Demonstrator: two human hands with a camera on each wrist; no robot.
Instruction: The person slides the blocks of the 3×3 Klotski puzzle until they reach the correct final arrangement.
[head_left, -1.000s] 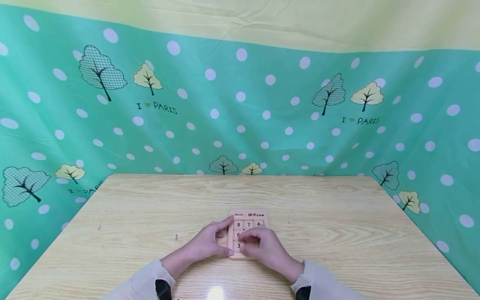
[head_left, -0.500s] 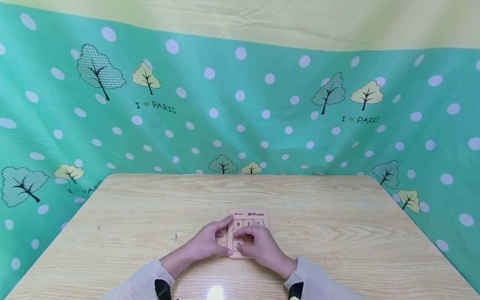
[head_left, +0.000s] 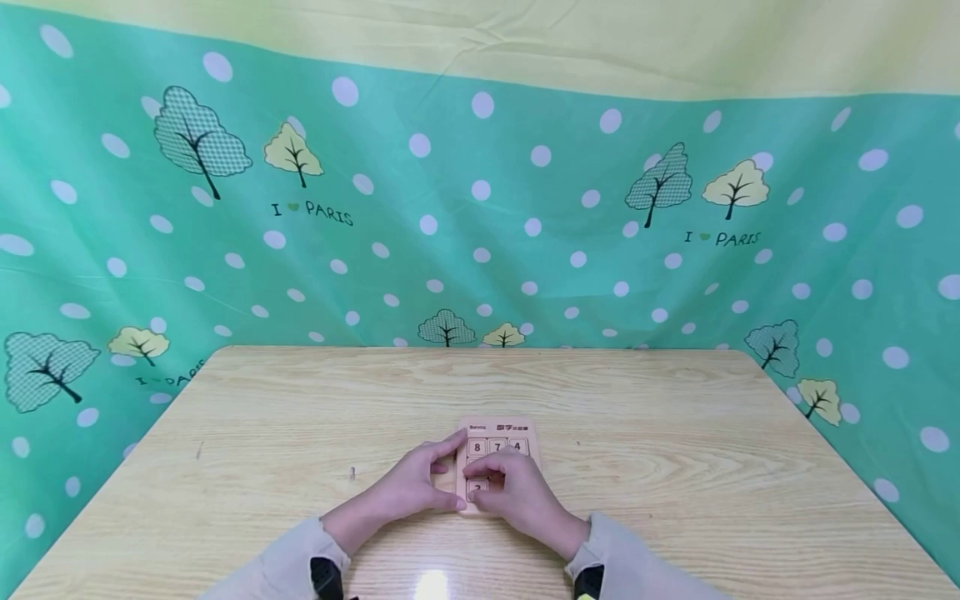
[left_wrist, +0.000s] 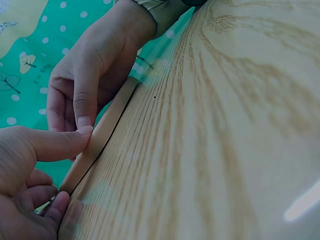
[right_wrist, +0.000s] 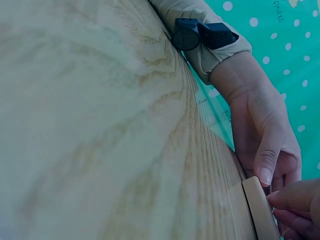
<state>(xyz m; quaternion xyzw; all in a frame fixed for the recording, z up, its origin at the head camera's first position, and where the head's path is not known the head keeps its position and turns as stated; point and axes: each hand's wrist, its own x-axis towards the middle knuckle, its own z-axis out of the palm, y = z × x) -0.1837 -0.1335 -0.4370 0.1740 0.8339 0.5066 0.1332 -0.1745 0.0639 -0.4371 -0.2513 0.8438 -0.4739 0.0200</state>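
A pale wooden number slide puzzle (head_left: pixel 517 421) lies flat on the table, its tiles 8, 7 and 4 showing in the top row. My left hand (head_left: pixel 416 483) grips the puzzle's left side, index fingertip near the upper corner and thumb at the lower one. Over the lower tiles is my right hand (head_left: pixel 525 498), its curved index finger and thumb spread apart and touching the left column. A tile (head_left: pixel 477 486) partly shows between those two fingertips; the right hand hides most lower tiles. The left wrist view shows the puzzle's side edge (left_wrist: pixel 100 135) low against the tabletop.
The wood-grain table (head_left: pixel 300 417) stretches out around the puzzle. A small dark mark (head_left: pixel 352 472) is on it to the left. Behind the table hangs a green dotted cloth (head_left: pixel 480 225) with trees. Dark devices (head_left: pixel 326 577) are strapped at both sleeve cuffs.
My right hand has shifted slightly left across the tiles, its fingertips now over the left column and covering the 6. The left hand stays on the puzzle's side.
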